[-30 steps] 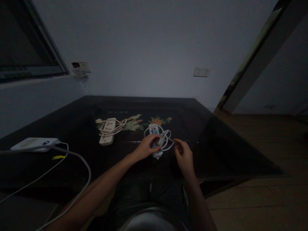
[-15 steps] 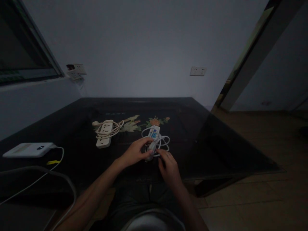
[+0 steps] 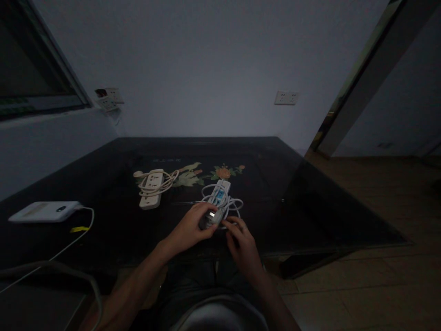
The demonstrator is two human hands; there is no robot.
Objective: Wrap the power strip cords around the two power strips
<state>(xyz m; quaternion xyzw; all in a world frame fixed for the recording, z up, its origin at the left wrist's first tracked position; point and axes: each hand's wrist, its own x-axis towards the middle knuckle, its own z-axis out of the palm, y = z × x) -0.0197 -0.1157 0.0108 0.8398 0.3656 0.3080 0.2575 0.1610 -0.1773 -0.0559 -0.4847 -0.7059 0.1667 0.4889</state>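
Observation:
My left hand (image 3: 193, 226) is closed around a whitish piece (image 3: 214, 217) with a bright shiny spot, at the near end of a white power strip (image 3: 223, 185). Whether this piece is the plug or a part of the strip, I cannot tell. Loops of white cord (image 3: 236, 202) lie over and beside the strip, which has a blue patch on top. My right hand (image 3: 242, 241) is bent in from the right, its fingertips at the cord and the near side of the whitish piece. Its fingers partly hide what they grip.
To the left, a cream power strip (image 3: 151, 200) lies with its cord wound around it. A white power bank (image 3: 44, 212) with a cable and a yellow strip (image 3: 79, 229) are farther left. The dark table (image 3: 310, 216) has painted flowers; wall sockets (image 3: 286, 98) are behind.
My left hand has turned the whitish piece slightly, and a bright spot now shows on it. My right fingertips have shifted a little lower. The camera view has moved slightly.

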